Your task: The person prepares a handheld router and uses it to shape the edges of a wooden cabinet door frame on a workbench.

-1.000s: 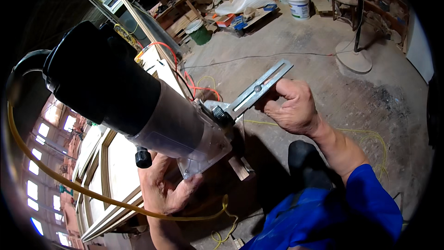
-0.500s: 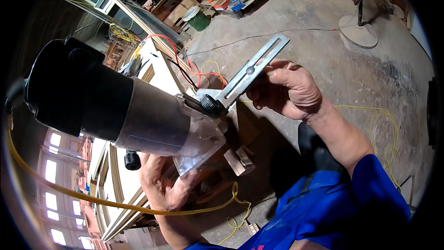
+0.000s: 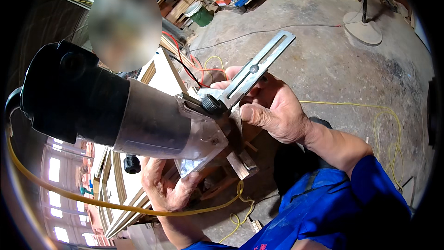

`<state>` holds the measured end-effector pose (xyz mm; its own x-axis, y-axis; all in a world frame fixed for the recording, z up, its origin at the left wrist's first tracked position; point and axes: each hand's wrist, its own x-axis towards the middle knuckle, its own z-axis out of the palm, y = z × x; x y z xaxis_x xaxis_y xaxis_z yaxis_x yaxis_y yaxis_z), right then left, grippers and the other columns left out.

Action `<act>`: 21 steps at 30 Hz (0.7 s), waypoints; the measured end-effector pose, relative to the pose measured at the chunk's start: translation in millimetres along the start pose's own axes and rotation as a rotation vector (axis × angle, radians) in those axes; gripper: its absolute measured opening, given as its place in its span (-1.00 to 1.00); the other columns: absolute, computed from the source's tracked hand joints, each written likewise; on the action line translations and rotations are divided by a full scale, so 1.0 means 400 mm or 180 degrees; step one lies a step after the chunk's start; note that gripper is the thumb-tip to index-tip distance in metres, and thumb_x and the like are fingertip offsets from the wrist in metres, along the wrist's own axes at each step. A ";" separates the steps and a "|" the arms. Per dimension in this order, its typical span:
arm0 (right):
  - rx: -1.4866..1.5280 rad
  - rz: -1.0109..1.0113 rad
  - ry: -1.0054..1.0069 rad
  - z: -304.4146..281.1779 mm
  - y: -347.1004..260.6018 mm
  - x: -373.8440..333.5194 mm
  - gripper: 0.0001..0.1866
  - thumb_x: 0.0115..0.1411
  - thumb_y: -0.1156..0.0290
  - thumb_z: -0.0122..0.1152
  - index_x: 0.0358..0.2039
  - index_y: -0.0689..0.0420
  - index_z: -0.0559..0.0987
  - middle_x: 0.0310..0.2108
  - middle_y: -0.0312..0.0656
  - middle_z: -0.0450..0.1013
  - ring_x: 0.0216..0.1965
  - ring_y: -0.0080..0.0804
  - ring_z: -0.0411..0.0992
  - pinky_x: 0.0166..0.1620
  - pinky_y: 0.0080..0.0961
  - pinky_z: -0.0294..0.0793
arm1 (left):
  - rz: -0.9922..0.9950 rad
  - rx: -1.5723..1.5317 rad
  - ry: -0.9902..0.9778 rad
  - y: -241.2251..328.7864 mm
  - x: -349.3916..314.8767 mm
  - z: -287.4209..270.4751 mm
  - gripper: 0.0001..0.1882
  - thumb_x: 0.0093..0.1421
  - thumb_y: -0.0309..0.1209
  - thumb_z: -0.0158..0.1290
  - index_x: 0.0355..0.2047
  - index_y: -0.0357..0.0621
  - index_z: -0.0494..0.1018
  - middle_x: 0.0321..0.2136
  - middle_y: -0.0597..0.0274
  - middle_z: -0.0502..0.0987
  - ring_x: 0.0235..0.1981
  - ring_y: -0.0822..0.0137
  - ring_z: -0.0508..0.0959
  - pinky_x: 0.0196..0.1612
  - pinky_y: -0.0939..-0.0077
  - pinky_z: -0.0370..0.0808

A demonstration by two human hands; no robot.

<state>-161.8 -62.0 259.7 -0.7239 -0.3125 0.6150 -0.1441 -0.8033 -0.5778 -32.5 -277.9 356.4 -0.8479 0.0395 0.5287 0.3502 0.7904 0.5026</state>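
Presently gripping one power tool [image 3: 152,118] by one clear base [image 3: 203,146] with left fingers [image 3: 186,186]; holding right fingers [image 3: 233,71] half-curled behind one slotted bracket [image 3: 262,68], grip unclear.

Big black-and-grey tube-shaped power tool [image 3: 120,111]: tilted over, fat black end at left, a bit higher than other end. See-through plastic base [image 3: 208,146] at lower right end, corners showing. Flat silver metal bar with long slot [image 3: 272,54]: sticks out near base, slants up to right. Round metal bolt head [image 3: 254,68] in slot. Black ridged round knob [image 3: 211,104] beside bar's low end. Small black knob [image 3: 132,163] under tool's grey part.
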 end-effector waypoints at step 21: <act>0.0216 0.0294 -0.0122 0.007 -0.011 -0.008 -0.33 0.33 0.57 0.21 0.38 0.25 0.17 0.24 -0.07 0.37 0.28 -0.37 0.33 0.36 -0.35 0.27 | -0.0397 -0.0569 -0.0353 0.034 0.013 -0.002 -0.27 0.02 -0.04 0.38 -0.02 -0.46 0.50 -0.12 0.09 0.51 -0.10 0.28 0.58 0.00 0.40 0.50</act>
<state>-156.9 -58.9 261.9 -0.7054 -0.4049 0.5817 -0.0310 -0.8023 -0.5961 -31.9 -267.4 366.4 -0.9241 0.0229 0.3816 0.2965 0.6730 0.6776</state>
